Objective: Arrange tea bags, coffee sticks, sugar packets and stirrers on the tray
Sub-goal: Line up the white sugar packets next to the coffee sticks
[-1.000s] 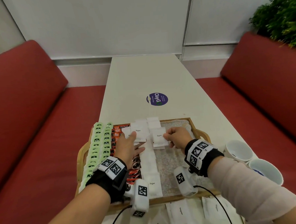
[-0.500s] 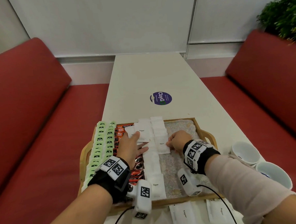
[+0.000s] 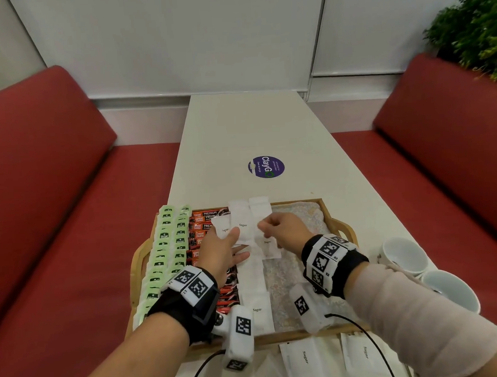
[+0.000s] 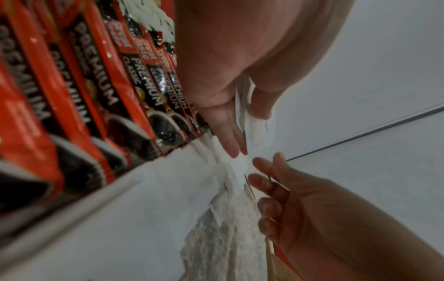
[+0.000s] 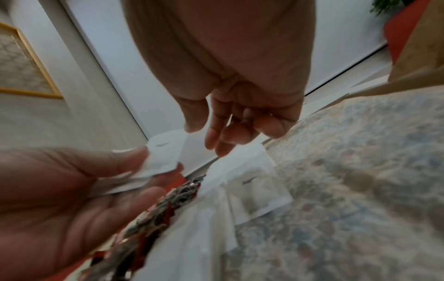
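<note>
A wooden tray [image 3: 339, 226] holds rows of green tea bags [image 3: 164, 250], orange coffee sticks [image 3: 200, 228] [image 4: 100, 91] and a column of white sugar packets [image 3: 256, 303]. My left hand [image 3: 229, 238] [image 4: 216, 76] [image 5: 60, 190] pinches a fan of sugar packets [image 3: 242, 226] [image 4: 257, 133] [image 5: 163, 159] between thumb and fingers above the tray's far half. My right hand [image 3: 275, 227] [image 5: 228, 123] [image 4: 300, 209] hovers beside that fan with loosely curled fingers, holding nothing. Below it a single sugar packet [image 3: 269, 246] [image 5: 254, 190] lies on the tray's patterned liner. No stirrers are visible.
Loose sugar packets [image 3: 302, 358] lie on the white table in front of the tray. Two white cups [image 3: 403, 255] stand to the right. A purple sticker [image 3: 265, 166] marks the table beyond the tray. Red benches flank both sides; the tray's right half shows bare liner.
My right hand laid a sugar packet on the liner beside the white column, let go, and moved back up to the fan in my left hand. The left hand stayed put.
</note>
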